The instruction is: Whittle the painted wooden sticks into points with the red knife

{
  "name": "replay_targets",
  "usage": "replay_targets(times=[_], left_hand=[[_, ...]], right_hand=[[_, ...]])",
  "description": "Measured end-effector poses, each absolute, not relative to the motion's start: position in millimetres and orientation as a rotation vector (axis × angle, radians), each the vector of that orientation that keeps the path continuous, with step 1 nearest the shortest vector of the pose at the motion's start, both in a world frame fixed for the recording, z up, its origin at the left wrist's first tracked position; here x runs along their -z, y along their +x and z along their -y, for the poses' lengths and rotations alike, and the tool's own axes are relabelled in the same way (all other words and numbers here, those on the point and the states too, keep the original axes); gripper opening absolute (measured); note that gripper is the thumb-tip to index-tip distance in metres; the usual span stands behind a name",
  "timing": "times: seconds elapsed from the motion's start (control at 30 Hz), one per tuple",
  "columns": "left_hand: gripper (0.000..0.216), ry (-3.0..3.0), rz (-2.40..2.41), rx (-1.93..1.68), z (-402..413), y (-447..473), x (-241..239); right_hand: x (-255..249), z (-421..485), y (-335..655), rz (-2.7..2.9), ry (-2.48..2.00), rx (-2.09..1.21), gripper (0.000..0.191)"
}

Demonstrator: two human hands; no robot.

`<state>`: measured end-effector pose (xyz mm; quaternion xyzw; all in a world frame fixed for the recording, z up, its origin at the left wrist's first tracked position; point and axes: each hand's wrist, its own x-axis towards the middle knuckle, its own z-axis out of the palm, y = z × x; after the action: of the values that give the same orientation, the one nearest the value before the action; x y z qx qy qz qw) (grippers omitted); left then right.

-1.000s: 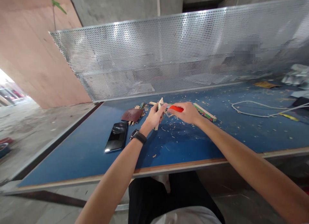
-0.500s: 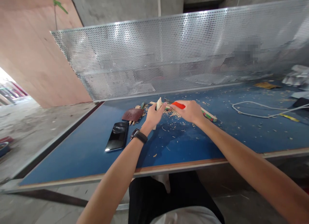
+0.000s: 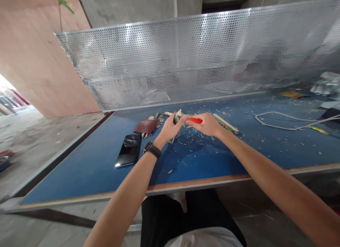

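My left hand (image 3: 168,129) is closed round a short pale wooden stick (image 3: 176,116), held upright over the blue tabletop (image 3: 92,165). A black watch sits on that wrist. My right hand (image 3: 207,124) grips a red-handled knife (image 3: 195,120) and holds its blade end against the top of the stick. Wood shavings (image 3: 190,135) lie scattered on the table under and around both hands. A green and red painted wooden strip (image 3: 225,124) lies just behind my right hand.
A black phone (image 3: 128,154) lies left of my hands, with a brown sheet of sandpaper (image 3: 145,126) behind it. A white cable (image 3: 281,120) loops at the right. A perforated metal screen (image 3: 186,59) stands along the table's far edge.
My right hand drew back toward the stick after pushing the knife away from me. The stick turned a little in my left hand. Both grips stay the same.
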<state>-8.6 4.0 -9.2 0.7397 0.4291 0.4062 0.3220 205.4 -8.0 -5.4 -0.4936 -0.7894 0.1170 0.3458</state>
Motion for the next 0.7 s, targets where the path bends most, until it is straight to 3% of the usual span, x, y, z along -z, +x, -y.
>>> replay_targets(times=[0.7], left_hand=[[0.038,1.795,-1.254,-1.079,-1,-6,2]], right_hand=[[6,7,200,1.904,-1.414,-0.117,0.059]])
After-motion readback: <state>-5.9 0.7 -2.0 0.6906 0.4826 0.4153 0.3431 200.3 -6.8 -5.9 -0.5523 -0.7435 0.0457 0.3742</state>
